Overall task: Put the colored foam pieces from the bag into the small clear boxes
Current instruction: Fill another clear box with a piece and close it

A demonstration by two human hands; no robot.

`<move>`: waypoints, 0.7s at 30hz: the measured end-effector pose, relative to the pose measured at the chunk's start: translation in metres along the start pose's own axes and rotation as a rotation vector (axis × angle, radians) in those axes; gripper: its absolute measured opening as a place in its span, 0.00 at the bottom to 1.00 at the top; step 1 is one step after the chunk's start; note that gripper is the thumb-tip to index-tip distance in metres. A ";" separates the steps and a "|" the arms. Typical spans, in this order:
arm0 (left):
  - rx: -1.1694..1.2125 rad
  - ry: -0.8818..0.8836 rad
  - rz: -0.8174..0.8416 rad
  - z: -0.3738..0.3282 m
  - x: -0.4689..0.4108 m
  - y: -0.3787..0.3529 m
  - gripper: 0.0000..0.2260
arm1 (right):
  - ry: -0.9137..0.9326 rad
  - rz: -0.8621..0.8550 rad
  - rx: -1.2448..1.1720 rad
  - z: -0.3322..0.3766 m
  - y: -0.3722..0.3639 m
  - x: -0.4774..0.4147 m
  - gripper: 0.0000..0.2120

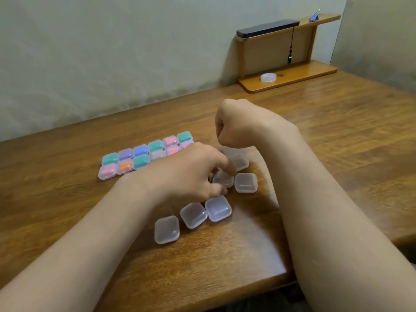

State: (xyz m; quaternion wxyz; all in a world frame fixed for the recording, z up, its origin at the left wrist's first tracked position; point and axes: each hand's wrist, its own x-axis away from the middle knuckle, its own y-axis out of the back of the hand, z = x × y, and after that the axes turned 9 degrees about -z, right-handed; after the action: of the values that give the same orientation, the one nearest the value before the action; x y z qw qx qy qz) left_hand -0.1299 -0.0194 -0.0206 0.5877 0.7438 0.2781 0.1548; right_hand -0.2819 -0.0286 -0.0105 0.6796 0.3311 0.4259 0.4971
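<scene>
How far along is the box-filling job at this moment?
Done: two rows of filled boxes, closed with colored foam inside, sit on the left of the table. In hand: the left hand pinches an empty box. The right hand is curled above it, and whether it holds foam is hidden. Left: at least five spare boxes look empty. No bag is in view.

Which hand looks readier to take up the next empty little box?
The left hand: its fingers pinch an empty box on the table. The right hand is curled in a fist above the boxes.
</scene>
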 end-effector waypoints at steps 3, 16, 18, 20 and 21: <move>0.020 -0.004 -0.023 0.001 -0.001 0.000 0.14 | 0.017 0.010 -0.013 0.001 0.001 0.000 0.09; -0.031 -0.150 -0.633 0.052 0.045 0.041 0.13 | 0.251 -0.178 -0.342 0.029 -0.001 0.004 0.11; -0.060 -0.144 -0.711 0.064 0.055 0.041 0.12 | 0.266 -0.104 -0.461 0.034 -0.005 0.007 0.11; -0.090 -0.157 -0.759 0.071 0.061 0.038 0.12 | 0.253 0.005 -0.580 0.040 -0.008 0.009 0.11; -0.107 -0.170 -0.778 0.073 0.062 0.035 0.12 | 0.242 0.062 -0.637 0.042 -0.010 0.011 0.11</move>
State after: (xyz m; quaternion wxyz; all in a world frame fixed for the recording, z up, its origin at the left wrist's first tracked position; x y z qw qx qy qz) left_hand -0.0310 -0.0455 -0.0119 0.6611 0.5616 0.4810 -0.1270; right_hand -0.2382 -0.0224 -0.0044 0.6781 0.0538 0.3164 0.6612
